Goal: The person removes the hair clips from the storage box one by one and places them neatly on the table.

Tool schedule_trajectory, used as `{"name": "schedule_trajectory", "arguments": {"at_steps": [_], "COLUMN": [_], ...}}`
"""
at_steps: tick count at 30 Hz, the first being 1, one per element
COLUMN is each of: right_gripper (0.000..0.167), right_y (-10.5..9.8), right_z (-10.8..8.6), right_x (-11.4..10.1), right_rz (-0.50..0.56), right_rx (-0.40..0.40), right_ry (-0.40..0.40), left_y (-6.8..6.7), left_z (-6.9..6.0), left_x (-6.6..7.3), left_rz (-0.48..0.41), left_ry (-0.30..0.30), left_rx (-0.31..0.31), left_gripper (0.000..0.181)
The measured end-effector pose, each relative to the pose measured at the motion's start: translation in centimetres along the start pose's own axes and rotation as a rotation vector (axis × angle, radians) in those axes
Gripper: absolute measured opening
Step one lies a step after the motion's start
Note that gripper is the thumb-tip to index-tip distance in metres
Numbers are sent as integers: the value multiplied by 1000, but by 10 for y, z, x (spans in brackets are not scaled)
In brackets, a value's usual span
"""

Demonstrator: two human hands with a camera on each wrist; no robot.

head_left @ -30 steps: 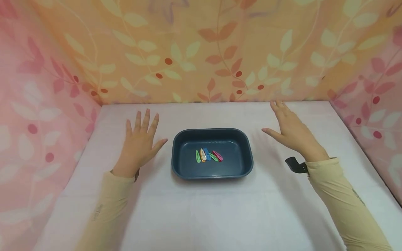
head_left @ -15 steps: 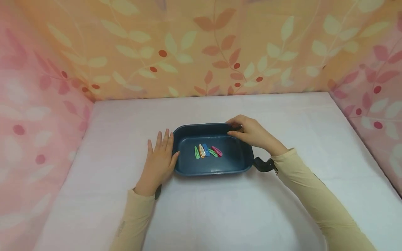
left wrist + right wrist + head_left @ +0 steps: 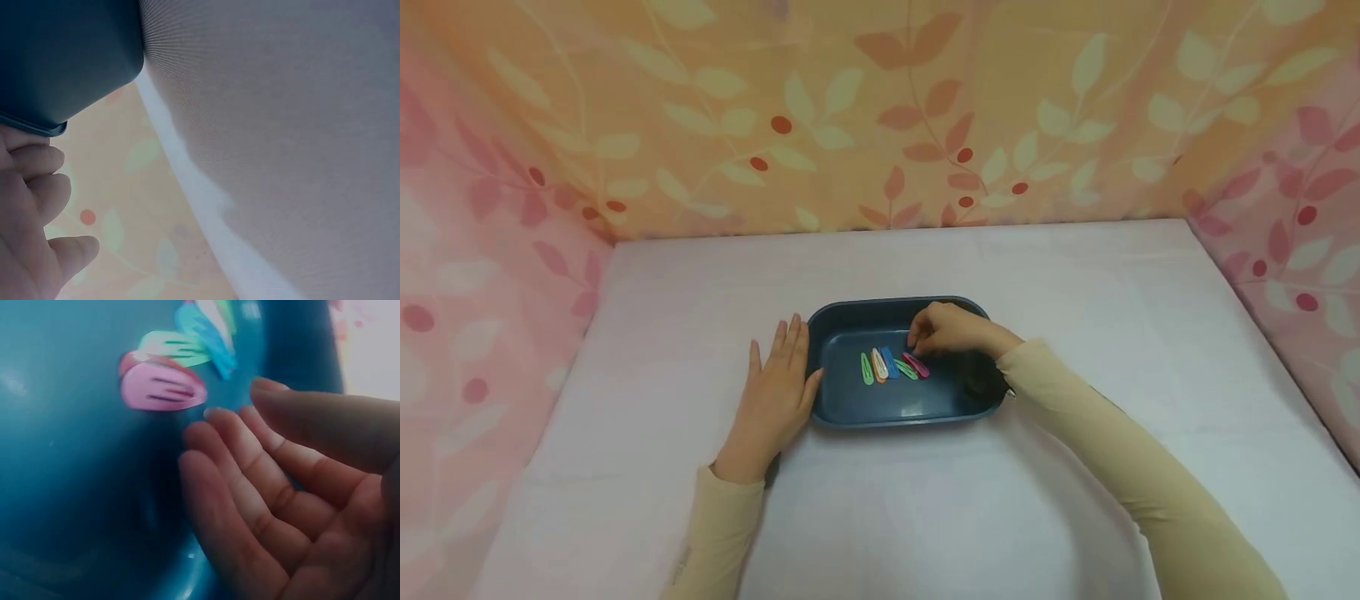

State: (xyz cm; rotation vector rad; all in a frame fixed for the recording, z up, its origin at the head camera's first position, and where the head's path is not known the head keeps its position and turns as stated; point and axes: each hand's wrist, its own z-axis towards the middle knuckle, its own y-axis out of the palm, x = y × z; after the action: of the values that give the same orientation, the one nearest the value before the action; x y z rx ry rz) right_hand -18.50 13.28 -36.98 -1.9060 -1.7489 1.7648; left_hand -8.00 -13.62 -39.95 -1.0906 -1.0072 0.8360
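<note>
A dark blue plastic basin (image 3: 865, 408) sits on the white-covered table. Several snap hair clips lie near its middle: a green hair clip (image 3: 867, 368) at the left, then white, orange and blue ones, another green one, and a pink hair clip (image 3: 159, 386) over a red one. My left hand (image 3: 775, 396) rests against the basin's left side, fingers straight. Inside the basin, my right hand (image 3: 958, 327) is just beside the pink clip. Its fingers (image 3: 215, 500) are slightly bent with nothing between them, thumb apart, in the right wrist view.
A floral cloth wall (image 3: 737, 117) stands behind the table, with pink cloth walls (image 3: 467, 275) at both sides. White table cloth (image 3: 880, 517) surrounds the basin.
Both hands have come inward from the sides. The left now touches the basin's left side. The right passed over the basin's rim and is down among the clips. The clips look unmoved.
</note>
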Motion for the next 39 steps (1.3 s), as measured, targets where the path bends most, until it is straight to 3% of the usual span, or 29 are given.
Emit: {"name": "schedule_trajectory", "arguments": {"at_steps": [7,13,21,27,39], "right_gripper": [6,13,8,2,8], "right_y": [7,7,0,-3,0], "right_z": [3,5,6,5,-4], "right_x": [3,1,4,7,9], "right_rz": [-60,-76,61,159,315], "right_rx": [-11,44,78,75,122], "right_ry": [108,116,159,133,58], "left_y": [0,-5,-8,-8,-3], "left_z": [-3,0,3,3,-1], "left_x": [5,6,3,2,0], "left_rz": [-4,2,-6,-5,6], "left_ry": [-4,-3,2,-7,-8], "left_rx": [-3,-4,31,29,19], "left_gripper": [66,66,65,65,66]}}
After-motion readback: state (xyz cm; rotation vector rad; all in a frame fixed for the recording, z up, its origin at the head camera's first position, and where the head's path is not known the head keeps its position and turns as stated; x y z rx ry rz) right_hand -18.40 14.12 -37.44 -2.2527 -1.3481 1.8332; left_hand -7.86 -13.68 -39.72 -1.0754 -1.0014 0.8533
